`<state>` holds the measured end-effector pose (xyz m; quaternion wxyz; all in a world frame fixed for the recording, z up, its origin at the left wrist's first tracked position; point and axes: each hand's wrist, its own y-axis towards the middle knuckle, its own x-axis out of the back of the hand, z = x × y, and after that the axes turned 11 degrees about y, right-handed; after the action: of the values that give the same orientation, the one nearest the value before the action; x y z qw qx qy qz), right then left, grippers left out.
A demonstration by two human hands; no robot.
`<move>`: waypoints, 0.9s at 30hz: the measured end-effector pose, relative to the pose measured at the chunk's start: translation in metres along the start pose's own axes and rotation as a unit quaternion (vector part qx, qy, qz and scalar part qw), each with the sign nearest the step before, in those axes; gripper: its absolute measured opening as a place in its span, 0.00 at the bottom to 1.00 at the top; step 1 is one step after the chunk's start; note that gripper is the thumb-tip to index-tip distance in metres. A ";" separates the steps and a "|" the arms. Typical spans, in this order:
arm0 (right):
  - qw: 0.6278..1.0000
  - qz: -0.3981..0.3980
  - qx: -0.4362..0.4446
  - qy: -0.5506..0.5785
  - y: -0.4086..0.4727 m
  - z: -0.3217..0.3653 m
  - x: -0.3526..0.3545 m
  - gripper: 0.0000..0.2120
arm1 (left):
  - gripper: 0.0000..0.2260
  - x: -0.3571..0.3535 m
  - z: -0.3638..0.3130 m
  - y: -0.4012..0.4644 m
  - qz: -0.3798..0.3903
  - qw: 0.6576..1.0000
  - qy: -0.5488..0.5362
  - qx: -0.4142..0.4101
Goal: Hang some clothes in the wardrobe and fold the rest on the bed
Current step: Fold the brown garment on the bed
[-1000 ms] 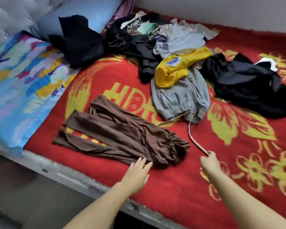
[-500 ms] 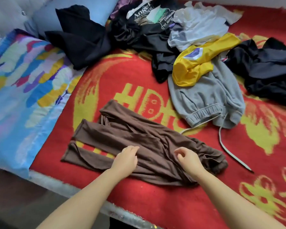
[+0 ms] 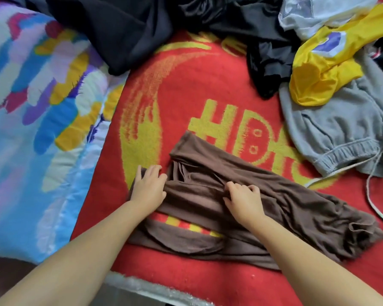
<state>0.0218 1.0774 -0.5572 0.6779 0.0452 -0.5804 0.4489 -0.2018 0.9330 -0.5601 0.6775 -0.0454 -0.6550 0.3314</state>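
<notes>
A quilt (image 3: 31,111) lies at left. The left hand (image 3: 149,186) presses flat, fingers spread, on the brown garment (image 3: 263,208) on the red blanket (image 3: 186,85). The right hand (image 3: 243,198) pinches a fold at its middle. Grey pants (image 3: 341,133) lie right.

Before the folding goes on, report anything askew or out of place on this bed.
The brown garment lies crooked and bunched at its right end. The grey sweatpants' white drawstring trails loose over the red blanket. Unsorted clothes sit heaped behind.
</notes>
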 end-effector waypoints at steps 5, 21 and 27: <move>0.998 -0.005 0.031 0.058 -0.025 -0.005 0.006 0.08 | 0.14 0.014 0.013 -0.014 -0.093 0.990 -0.036 -0.095; 0.992 -0.011 -0.091 0.090 -0.013 -0.006 0.021 0.17 | 0.20 0.037 -0.031 0.030 -0.104 0.979 -0.175 0.031; 0.996 -0.010 -0.082 0.038 -0.001 -0.017 0.011 0.17 | 0.18 0.040 -0.028 0.075 -0.105 0.993 -0.046 -0.018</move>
<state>0.0344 1.0928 -0.5536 0.7051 -0.0218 -0.5889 0.3944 -0.2083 1.0221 -0.5672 0.6769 0.0270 -0.6923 0.2485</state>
